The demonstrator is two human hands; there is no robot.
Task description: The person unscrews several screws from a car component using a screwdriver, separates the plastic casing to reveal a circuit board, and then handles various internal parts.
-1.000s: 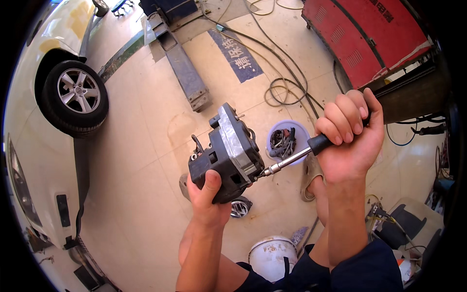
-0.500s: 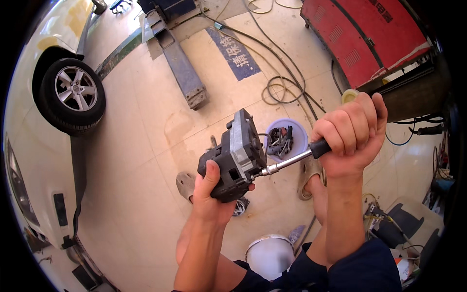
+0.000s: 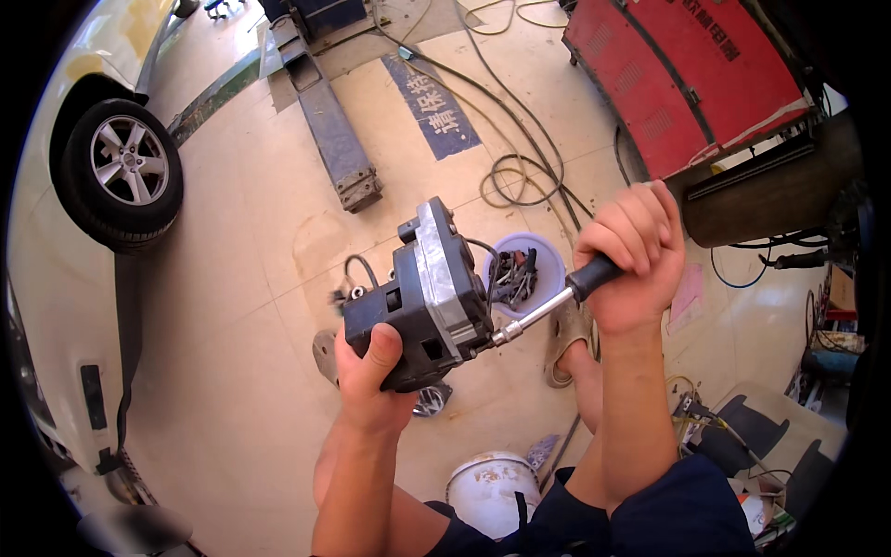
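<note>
In the middle of the head view, my left hand (image 3: 376, 376) is closed around the lower left end of a boxy black unit (image 3: 399, 320) with a silver metal band and a short black cable. My right hand (image 3: 636, 255) grips the black handle of a nut driver (image 3: 548, 311), fingers wrapped round it. The driver's shiny shaft slopes down to the left, and its socket end sits at a small fastener on the unit's lower right corner. Whether the socket is fully seated I cannot tell. My left fingers are mostly hidden beneath the unit.
Beyond the unit, a pale purple tub (image 3: 557, 269) of dark parts stands on the floor. A white bucket (image 3: 492, 487) is below my arms. Looped hoses (image 3: 520, 181) lie ahead, near a grey lift arm (image 3: 329, 139). A car wheel (image 3: 130, 162) is left, a red cabinet (image 3: 677, 84) right.
The unit is tilted differently, showing more of its top and cable. Both hands have shifted slightly left in view, along with the background. The driver stays at the same corner.
</note>
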